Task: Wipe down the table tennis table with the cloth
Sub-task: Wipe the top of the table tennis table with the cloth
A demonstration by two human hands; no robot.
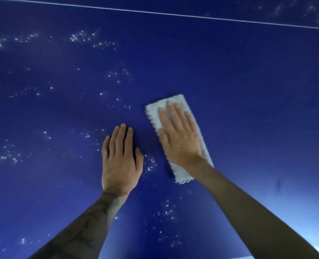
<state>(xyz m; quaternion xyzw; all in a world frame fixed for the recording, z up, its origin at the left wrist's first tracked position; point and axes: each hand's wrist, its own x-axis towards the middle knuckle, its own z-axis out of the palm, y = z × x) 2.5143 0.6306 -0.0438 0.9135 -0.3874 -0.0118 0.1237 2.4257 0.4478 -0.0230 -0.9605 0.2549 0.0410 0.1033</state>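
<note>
2 bare hands lie on a blue table [248,81] dotted with droplets [91,39]. The right hand [179,139] presses flat on a folded white cloth [153,114]; the left hand [120,161] rests flat just beside it.

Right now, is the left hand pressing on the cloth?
No, the cloth lies under the flat right hand, while the left hand rests on the bare blue table beside it.
</note>
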